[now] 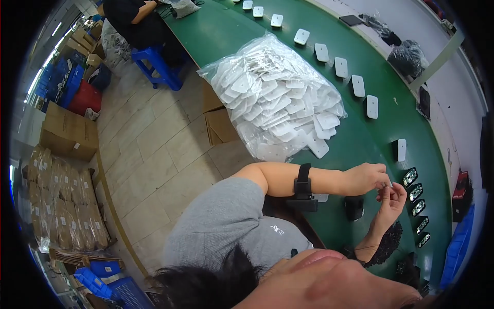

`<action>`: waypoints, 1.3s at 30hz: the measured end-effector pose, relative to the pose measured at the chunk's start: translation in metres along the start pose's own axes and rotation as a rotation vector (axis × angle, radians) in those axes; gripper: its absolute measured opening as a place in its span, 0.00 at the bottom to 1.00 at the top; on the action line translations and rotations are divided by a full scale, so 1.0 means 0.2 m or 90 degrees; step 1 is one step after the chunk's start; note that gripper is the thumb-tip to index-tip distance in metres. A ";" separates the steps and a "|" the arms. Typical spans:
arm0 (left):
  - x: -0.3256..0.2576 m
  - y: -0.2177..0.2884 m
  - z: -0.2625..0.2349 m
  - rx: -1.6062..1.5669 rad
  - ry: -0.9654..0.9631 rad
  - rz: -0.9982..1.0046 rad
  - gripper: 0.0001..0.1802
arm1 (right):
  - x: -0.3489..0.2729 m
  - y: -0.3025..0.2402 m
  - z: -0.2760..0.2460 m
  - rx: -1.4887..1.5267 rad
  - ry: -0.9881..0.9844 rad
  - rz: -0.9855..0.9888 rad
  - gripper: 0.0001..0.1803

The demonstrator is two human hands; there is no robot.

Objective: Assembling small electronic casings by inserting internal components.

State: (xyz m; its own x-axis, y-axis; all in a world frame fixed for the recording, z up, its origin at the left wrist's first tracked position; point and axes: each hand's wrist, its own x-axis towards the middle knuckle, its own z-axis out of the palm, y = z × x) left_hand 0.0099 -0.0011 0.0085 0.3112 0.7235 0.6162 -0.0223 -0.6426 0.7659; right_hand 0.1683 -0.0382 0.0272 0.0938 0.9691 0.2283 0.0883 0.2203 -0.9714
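My left hand [366, 179] reaches across from the left with a black strap around its forearm, its fingers pinched together. Just beside it, touching fingertips, is my right hand [392, 202], also closed in a pinch. A tiny pale piece shows between the fingers, too small to name. Below the hands, a black block-shaped housing [354, 208] stands on the green table [355, 139]. Close to my right wrist lies a heap of small black parts [389, 243]. To the right of the hands runs a line of black housings with shiny insides [419, 207].
A large clear bag of white plates [283, 98] spreads over the table's left side. Black housings with white covers [357, 86] line the far side. Dark plastic bags [407, 57] lie beyond. A blue stool [156, 67] and a seated person [136, 23] are at the far left.
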 end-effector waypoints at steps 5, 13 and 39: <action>-0.02 0.00 -0.03 0.066 -0.027 -0.027 0.10 | -0.01 0.03 0.00 0.021 0.004 0.055 0.08; 0.01 -0.02 -0.06 -0.018 0.030 -0.126 0.05 | -0.01 0.00 0.06 -0.052 0.030 0.079 0.08; -0.01 -0.01 -0.02 -0.157 -0.071 -0.270 0.07 | 0.00 -0.02 0.01 -0.212 0.036 -0.047 0.05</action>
State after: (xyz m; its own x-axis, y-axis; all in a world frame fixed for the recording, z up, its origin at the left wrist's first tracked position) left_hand 0.0060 -0.0005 0.0073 0.4408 0.8681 0.2283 -0.0916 -0.2096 0.9735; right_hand 0.1663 -0.0390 0.0308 0.1284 0.9422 0.3094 0.4149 0.2324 -0.8797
